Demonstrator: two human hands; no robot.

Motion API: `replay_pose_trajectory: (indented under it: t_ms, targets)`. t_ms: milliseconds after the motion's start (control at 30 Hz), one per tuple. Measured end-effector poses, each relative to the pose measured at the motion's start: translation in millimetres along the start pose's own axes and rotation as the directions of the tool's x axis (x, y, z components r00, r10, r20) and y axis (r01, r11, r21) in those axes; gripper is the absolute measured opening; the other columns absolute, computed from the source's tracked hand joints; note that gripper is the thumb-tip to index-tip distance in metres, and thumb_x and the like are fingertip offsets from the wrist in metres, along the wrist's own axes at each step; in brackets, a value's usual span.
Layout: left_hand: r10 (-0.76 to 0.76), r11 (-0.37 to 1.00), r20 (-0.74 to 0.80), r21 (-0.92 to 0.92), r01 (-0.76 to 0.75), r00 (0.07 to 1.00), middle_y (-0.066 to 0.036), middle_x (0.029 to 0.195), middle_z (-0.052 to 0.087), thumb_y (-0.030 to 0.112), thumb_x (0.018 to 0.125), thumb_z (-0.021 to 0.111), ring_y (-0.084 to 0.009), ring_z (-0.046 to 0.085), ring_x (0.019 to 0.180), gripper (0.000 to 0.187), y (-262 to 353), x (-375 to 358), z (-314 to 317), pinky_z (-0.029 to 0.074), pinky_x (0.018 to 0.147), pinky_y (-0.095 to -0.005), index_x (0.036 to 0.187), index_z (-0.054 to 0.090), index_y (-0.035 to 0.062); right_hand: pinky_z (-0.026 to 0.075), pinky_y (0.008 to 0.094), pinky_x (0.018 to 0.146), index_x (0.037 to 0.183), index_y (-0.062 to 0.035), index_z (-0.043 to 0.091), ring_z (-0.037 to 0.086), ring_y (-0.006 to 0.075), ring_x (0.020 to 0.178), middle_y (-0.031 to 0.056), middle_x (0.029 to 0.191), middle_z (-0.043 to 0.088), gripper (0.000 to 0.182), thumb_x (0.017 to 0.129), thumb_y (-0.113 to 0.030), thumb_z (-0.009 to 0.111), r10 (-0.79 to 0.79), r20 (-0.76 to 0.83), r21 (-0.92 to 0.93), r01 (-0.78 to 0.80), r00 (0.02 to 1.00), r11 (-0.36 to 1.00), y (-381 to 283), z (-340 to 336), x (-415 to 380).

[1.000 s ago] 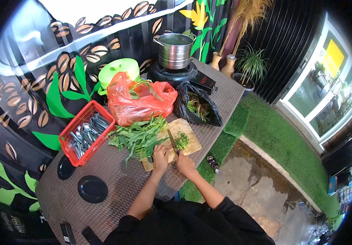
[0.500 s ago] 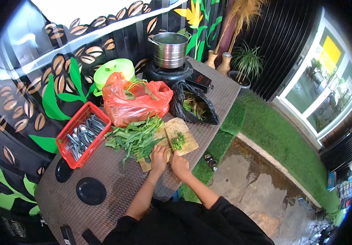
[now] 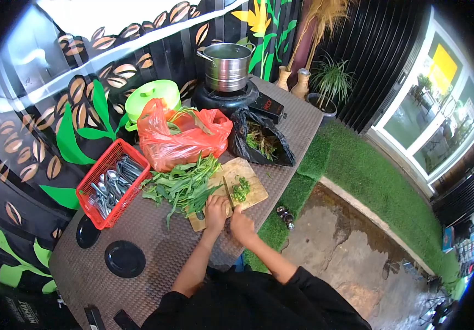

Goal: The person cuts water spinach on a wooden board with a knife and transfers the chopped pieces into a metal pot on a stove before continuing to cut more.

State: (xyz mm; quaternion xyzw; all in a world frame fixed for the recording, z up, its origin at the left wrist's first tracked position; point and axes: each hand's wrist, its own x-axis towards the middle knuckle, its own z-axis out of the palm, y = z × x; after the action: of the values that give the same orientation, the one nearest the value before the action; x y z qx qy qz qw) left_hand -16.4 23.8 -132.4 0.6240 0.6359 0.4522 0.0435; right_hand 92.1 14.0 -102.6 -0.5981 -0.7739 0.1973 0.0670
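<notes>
My right hand (image 3: 242, 224) is closed round the handle of a knife (image 3: 226, 190), whose blade points away from me across a wooden cutting board (image 3: 253, 171). Just left of the blade, my left hand (image 3: 215, 213) presses down with curled fingers at the end of a bunch of leafy greens (image 3: 179, 190). What lies under those fingers is mostly hidden. To the blade's right is a small heap of chopped greens (image 3: 241, 188) on the board.
Behind the board stand a red plastic bag (image 3: 185, 137) and a black bag of trimmings (image 3: 262, 140). A steel pot (image 3: 227, 69) sits on a stove, beside a green lidded container (image 3: 152, 99). A red basket of cutlery (image 3: 113, 184) and black plates (image 3: 124, 258) are at left.
The knife blade has shifted very slightly over the board with my right hand. My left hand keeps its place at the greens; the view has tilted a little.
</notes>
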Motion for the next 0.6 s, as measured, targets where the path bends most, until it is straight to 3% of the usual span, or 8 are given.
replay_pose_trajectory:
  t_ms: [67, 200, 333, 600]
  targets:
    - [-0.003, 1.0, -0.004, 0.008, 0.003, 1.0, -0.011, 0.089, 0.059, 0.006, 0.082, 0.057, -0.0303, 0.052, 0.091, 0.008, 0.4, -1.1, 0.6, 0.041, 0.081, -0.0391, 0.086, 0.063, 0.002, 0.054, 0.0452, 0.062, 0.107, 0.002, 0.038, 0.067, 0.038, 0.074, 0.0231, 0.077, 0.065, 0.024, 0.088, -0.011, 0.044, 0.066, 0.016, 0.009, -0.066, 0.998, 0.998, 0.3, 6.4, 0.1]
    - [0.021, 1.0, 0.01, 0.004, -0.021, 1.0, -0.011, 0.088, 0.059, 0.006, 0.081, 0.058, -0.0306, 0.052, 0.09, 0.007, 2.7, -2.9, -3.1, 0.042, 0.08, -0.0402, 0.086, 0.063, 0.0021, 0.054, 0.0463, 0.064, 0.109, 0.0012, 0.039, 0.067, 0.0379, 0.075, 0.0236, 0.077, 0.065, 0.025, 0.088, -0.01, 0.044, -0.019, -0.012, 0.038, 0.019, 1.0, 0.999, 4.7, 1.3, 11.5]
    - [0.021, 0.999, -0.004, 0.039, -0.021, 1.0, -0.01, 0.088, 0.059, 0.007, 0.081, 0.058, -0.0302, 0.052, 0.09, 0.008, -1.0, -1.6, 0.4, 0.042, 0.08, -0.0399, 0.086, 0.063, 0.0028, 0.054, 0.0469, 0.063, 0.109, 0.0018, 0.039, 0.067, 0.0378, 0.072, 0.025, 0.077, 0.065, 0.026, 0.088, -0.013, 0.043, 0.074, 0.009, 0.051, -0.075, 0.997, 0.996, 1.8, 3.2, -3.8]
    - [0.057, 0.998, 0.055, -0.022, -0.055, 0.997, -0.011, 0.091, 0.06, 0.005, 0.083, 0.056, -0.0306, 0.053, 0.094, 0.01, -2.2, -2.6, -0.8, 0.042, 0.082, -0.0403, 0.09, 0.062, 0.001, 0.051, 0.0514, 0.065, 0.114, 0.0031, 0.038, 0.065, 0.0426, 0.075, 0.0264, 0.081, 0.065, 0.034, 0.092, -0.024, 0.041, -0.043, 0.061, 0.044, 0.041, 0.997, 0.998, 29.4, -8.6, 14.3]
